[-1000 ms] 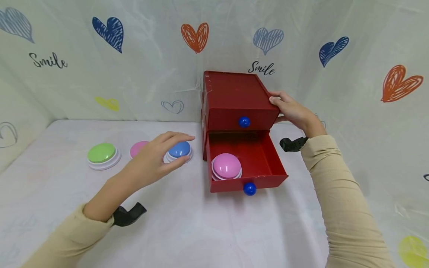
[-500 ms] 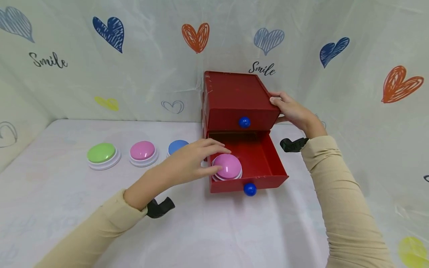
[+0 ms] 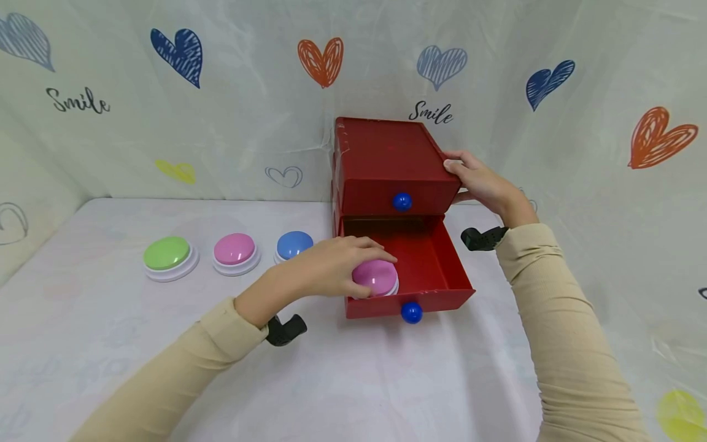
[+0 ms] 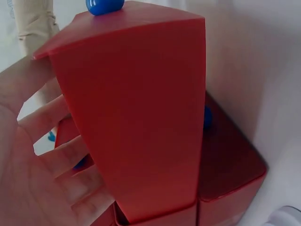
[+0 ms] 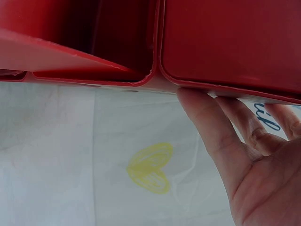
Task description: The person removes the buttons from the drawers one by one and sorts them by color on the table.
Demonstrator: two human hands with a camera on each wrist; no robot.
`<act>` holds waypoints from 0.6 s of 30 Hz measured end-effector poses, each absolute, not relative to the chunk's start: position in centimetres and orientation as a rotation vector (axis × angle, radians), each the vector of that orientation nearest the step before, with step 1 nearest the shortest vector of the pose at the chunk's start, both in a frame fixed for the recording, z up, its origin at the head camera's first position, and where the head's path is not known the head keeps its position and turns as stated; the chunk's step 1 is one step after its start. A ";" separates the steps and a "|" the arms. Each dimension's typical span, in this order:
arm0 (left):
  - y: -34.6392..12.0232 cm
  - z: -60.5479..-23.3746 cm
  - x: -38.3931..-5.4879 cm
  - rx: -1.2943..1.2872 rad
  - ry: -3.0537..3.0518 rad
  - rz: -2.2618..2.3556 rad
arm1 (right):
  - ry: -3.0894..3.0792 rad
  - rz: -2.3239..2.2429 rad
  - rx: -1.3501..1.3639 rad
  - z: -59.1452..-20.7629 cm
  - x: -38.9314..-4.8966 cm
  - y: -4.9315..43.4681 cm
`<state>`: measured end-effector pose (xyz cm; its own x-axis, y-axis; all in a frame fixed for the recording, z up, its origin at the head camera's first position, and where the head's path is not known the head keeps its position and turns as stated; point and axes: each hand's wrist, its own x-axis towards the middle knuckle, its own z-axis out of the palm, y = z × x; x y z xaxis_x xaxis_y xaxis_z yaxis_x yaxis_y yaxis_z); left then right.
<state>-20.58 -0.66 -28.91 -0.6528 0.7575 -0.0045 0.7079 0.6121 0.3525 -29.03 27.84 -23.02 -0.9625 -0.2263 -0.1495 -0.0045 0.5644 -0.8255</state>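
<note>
- Nearest, a beige sleeve slants in from the lower left over the white table, a black wrist piece showing beneath its cuff.
- Next comes the lower drawer, pulled well out, with a round blue knob on its front.
- Inside that drawer, at its front left corner, sits a pink button on a white base.
- Over it is the left hand, thumb on the near side and fingers bent round the far side of the dome; how firmly they press cannot be told, since in the left wrist view the drawer's red wall hides the button.
- Level with the hand's far side, leftward on the table, stand a blue button, a second pink one and a green button, in a spaced row.
- Beyond rises the red cabinet, its upper drawer pushed in.
- Against the cabinet's right side rests the right hand, fingers fairly straight, tips touching the edge.
- Farthest hangs a pale backdrop printed with hearts and "Smile".
</note>
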 end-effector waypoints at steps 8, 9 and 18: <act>-0.3 -29.9 -21.8 1.271 2.657 0.328 | 2.565 -1.347 -0.182 -23.0 -29.0 27.7; -0.2 -30.0 -21.9 1.267 2.654 0.315 | 2.564 -1.349 -0.184 -23.0 -29.0 27.7; 0.5 -30.1 -22.0 1.209 2.664 0.249 | 2.556 -1.356 -0.184 -23.1 -29.0 27.8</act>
